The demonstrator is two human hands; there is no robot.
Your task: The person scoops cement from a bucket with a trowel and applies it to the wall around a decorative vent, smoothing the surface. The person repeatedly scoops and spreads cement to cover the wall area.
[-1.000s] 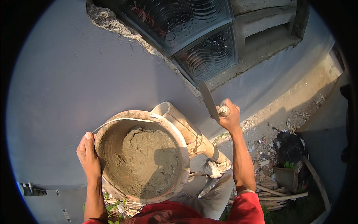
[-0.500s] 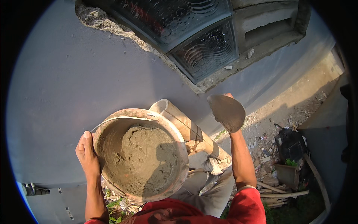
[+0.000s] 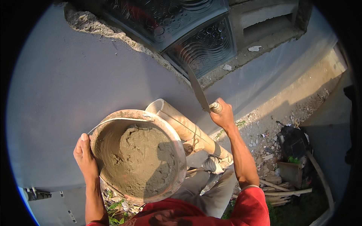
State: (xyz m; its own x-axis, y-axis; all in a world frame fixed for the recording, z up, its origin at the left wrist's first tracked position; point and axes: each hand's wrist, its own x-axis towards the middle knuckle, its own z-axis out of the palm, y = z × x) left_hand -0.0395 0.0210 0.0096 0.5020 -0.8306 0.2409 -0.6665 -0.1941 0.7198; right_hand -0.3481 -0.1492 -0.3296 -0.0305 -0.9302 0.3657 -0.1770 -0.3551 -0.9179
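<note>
My left hand [image 3: 85,156] is closed at the left rim of a round bucket [image 3: 180,162], where its handle comes down. Wet grey mortar [image 3: 145,158] fills much of the bucket, its surface rough and scooped. My right hand [image 3: 224,115] is wrapped round the handle of a trowel [image 3: 197,89]. The trowel's blade is seen nearly edge-on, its tip at the lower corner of a glass block [image 3: 203,49] set in the wall. Whether the tip touches the block or the broken edge beside it I cannot tell.
Beside the bucket a thick bamboo pole [image 3: 181,122] slants across, tied with cord and cloth [image 3: 213,165]. The grey wall [image 3: 94,75] has a ragged broken edge [image 3: 109,32] round the glass blocks. Rubble and sticks [image 3: 281,190] lie on the ground far below at right.
My right hand has turned the trowel from flat to edge-on and brought its blade up to the glass block's corner. The bucket and my left hand appear slightly farther left.
</note>
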